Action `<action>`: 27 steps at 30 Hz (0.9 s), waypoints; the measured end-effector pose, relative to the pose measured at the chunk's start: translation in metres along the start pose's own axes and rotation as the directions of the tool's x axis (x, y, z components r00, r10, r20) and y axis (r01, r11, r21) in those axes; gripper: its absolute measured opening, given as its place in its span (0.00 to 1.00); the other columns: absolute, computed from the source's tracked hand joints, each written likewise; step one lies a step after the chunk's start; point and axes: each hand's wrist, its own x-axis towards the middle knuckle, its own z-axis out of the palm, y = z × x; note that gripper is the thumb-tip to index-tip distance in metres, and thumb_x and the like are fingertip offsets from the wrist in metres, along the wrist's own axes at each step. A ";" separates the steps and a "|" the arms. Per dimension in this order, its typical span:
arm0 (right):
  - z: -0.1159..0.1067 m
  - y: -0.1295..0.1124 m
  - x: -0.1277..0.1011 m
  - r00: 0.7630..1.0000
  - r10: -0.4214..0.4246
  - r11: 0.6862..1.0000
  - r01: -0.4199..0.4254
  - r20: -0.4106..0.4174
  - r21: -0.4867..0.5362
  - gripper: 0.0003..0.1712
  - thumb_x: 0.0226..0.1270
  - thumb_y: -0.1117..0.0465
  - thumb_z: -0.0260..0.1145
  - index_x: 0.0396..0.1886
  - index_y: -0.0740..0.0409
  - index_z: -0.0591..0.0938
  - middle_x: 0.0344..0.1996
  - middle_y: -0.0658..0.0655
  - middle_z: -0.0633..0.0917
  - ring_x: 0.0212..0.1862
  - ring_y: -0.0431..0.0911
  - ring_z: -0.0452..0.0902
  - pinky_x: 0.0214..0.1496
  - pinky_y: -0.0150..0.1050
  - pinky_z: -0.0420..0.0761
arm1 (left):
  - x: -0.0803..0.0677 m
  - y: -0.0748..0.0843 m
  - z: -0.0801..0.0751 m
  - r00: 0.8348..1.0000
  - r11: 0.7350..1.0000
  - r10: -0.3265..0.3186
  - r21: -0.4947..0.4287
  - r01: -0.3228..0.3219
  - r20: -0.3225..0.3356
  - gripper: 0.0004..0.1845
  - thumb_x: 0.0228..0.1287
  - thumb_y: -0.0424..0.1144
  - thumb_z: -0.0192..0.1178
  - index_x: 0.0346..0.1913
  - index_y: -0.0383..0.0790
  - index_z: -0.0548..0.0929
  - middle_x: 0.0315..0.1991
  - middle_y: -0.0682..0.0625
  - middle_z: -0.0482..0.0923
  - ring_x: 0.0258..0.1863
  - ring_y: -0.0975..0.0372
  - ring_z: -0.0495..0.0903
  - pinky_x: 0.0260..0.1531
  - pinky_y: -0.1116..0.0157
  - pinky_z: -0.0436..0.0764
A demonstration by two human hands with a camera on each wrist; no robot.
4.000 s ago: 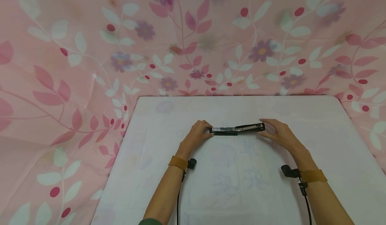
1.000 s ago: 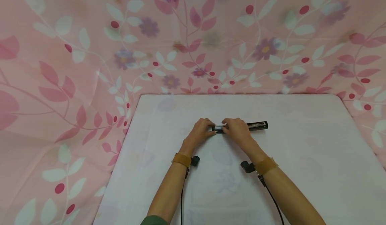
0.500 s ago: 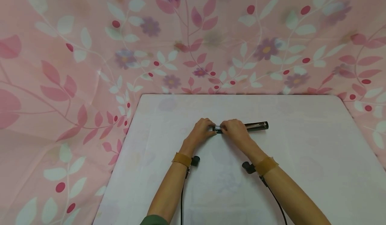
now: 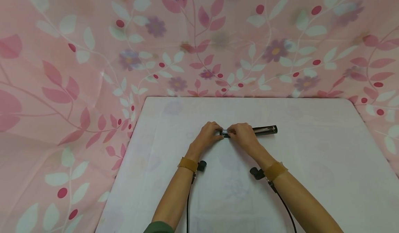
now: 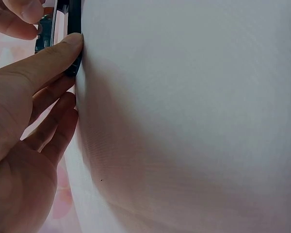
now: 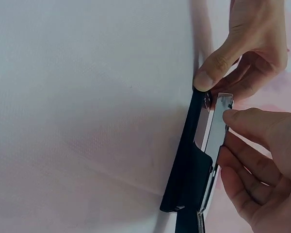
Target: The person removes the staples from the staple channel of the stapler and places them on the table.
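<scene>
Fingers of the right hand (image 6: 266,165) pinch the silver metal staple channel (image 6: 214,133) of the opened black stapler (image 4: 265,130); the left hand (image 4: 208,133) grips its end. Stapler lies mid-table on the white cloth (image 4: 249,191), top arm swung flat; closing appears left.

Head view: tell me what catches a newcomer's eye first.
The two hands meeting mid-table: the left hand and right hand both pinch one end of an opened black stapler lying flat on the white table. Behind, a pink flowered cloth fills the background.
</scene>
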 end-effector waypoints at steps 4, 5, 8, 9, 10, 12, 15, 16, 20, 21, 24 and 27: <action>0.000 0.001 0.000 1.000 0.020 0.999 -0.020 -0.007 0.046 0.08 0.61 0.62 0.72 0.40 0.57 0.90 0.35 0.54 0.90 0.40 0.48 0.86 0.43 0.45 0.83 | 0.000 0.000 -0.001 1.000 1.000 -0.008 -0.002 0.008 -0.001 0.17 0.59 0.41 0.70 0.51 0.41 0.87 0.47 0.49 0.84 0.49 0.58 0.77 0.53 0.63 0.77; 0.000 0.001 0.000 1.000 0.024 0.998 -0.024 -0.009 0.050 0.08 0.61 0.62 0.72 0.40 0.57 0.90 0.36 0.54 0.90 0.40 0.48 0.86 0.43 0.44 0.83 | 0.000 0.000 -0.001 1.000 1.000 -0.010 -0.005 0.010 0.000 0.17 0.59 0.41 0.70 0.51 0.41 0.87 0.47 0.49 0.84 0.49 0.59 0.77 0.53 0.63 0.77; 0.000 0.002 -0.001 1.000 0.023 0.999 -0.022 -0.014 0.045 0.08 0.61 0.62 0.72 0.40 0.57 0.90 0.36 0.54 0.90 0.40 0.48 0.86 0.43 0.44 0.83 | 0.000 -0.001 -0.001 1.000 1.000 -0.007 -0.006 0.007 -0.001 0.17 0.58 0.41 0.71 0.51 0.41 0.87 0.47 0.49 0.84 0.49 0.58 0.77 0.52 0.63 0.77; -0.001 0.002 -0.001 1.000 0.021 0.999 -0.021 -0.016 0.038 0.08 0.61 0.62 0.72 0.40 0.57 0.90 0.36 0.54 0.90 0.40 0.48 0.85 0.42 0.44 0.83 | 0.001 -0.001 -0.001 1.000 1.000 -0.005 -0.005 0.005 -0.001 0.18 0.58 0.41 0.71 0.51 0.41 0.87 0.48 0.49 0.84 0.49 0.58 0.77 0.52 0.63 0.77; -0.001 0.002 -0.001 1.000 0.019 0.999 -0.019 -0.018 0.030 0.08 0.61 0.62 0.72 0.40 0.57 0.90 0.36 0.55 0.90 0.40 0.48 0.85 0.42 0.44 0.83 | 0.001 -0.001 -0.001 1.000 1.000 -0.002 -0.006 0.002 -0.002 0.18 0.58 0.41 0.71 0.51 0.40 0.87 0.47 0.49 0.84 0.49 0.58 0.77 0.52 0.63 0.77; -0.001 0.001 -0.001 1.000 0.012 1.000 -0.012 -0.023 0.007 0.08 0.61 0.63 0.72 0.40 0.57 0.90 0.36 0.55 0.90 0.40 0.48 0.85 0.42 0.44 0.83 | 0.001 -0.001 -0.001 1.000 1.000 0.006 -0.007 -0.006 -0.005 0.18 0.58 0.41 0.71 0.51 0.40 0.87 0.47 0.49 0.84 0.49 0.58 0.77 0.52 0.63 0.78; 0.000 0.000 -0.002 0.999 0.002 1.000 -0.003 -0.039 -0.018 0.08 0.61 0.63 0.72 0.40 0.57 0.90 0.36 0.55 0.90 0.40 0.48 0.85 0.40 0.44 0.83 | 0.001 -0.002 -0.001 1.000 1.000 0.010 -0.016 -0.010 -0.005 0.17 0.58 0.41 0.71 0.50 0.40 0.87 0.47 0.48 0.84 0.48 0.57 0.77 0.52 0.62 0.78; 0.000 -0.001 -0.003 0.999 -0.004 1.000 0.003 -0.047 -0.024 0.08 0.60 0.63 0.72 0.40 0.57 0.90 0.36 0.56 0.89 0.39 0.48 0.85 0.40 0.44 0.83 | 0.002 -0.002 -0.001 1.000 1.000 0.011 -0.018 -0.011 -0.005 0.17 0.58 0.41 0.71 0.50 0.40 0.87 0.47 0.48 0.84 0.48 0.57 0.77 0.52 0.62 0.78; 0.001 -0.002 -0.004 0.996 -0.025 0.999 0.022 -0.084 -0.043 0.08 0.60 0.63 0.72 0.40 0.57 0.90 0.35 0.56 0.88 0.38 0.49 0.84 0.39 0.43 0.83 | 0.002 -0.002 0.000 1.000 1.000 0.012 -0.022 -0.012 -0.006 0.17 0.58 0.41 0.71 0.50 0.41 0.87 0.47 0.48 0.85 0.48 0.57 0.77 0.52 0.62 0.77; 0.001 -0.002 -0.003 0.995 -0.032 0.998 0.027 -0.091 -0.049 0.08 0.60 0.64 0.72 0.40 0.57 0.90 0.35 0.56 0.88 0.37 0.49 0.84 0.39 0.43 0.83 | 0.002 -0.002 0.000 1.000 1.000 0.012 -0.021 -0.012 -0.007 0.17 0.58 0.41 0.71 0.50 0.41 0.87 0.47 0.49 0.85 0.48 0.57 0.77 0.51 0.62 0.77; 0.002 -0.003 -0.002 0.994 -0.043 0.998 0.037 -0.102 -0.058 0.07 0.61 0.64 0.72 0.39 0.58 0.90 0.34 0.56 0.88 0.37 0.49 0.84 0.39 0.43 0.83 | 0.001 -0.002 0.000 1.000 1.000 0.011 -0.024 -0.011 -0.009 0.17 0.58 0.41 0.71 0.50 0.41 0.87 0.47 0.49 0.85 0.48 0.57 0.77 0.51 0.62 0.77; 0.002 -0.002 -0.001 0.993 -0.058 0.997 0.052 -0.107 -0.057 0.07 0.60 0.64 0.72 0.39 0.58 0.90 0.34 0.56 0.88 0.37 0.49 0.84 0.39 0.43 0.83 | 0.001 -0.002 0.000 1.000 1.000 0.013 -0.026 -0.013 -0.011 0.17 0.58 0.40 0.71 0.50 0.41 0.87 0.47 0.49 0.84 0.47 0.57 0.77 0.51 0.62 0.77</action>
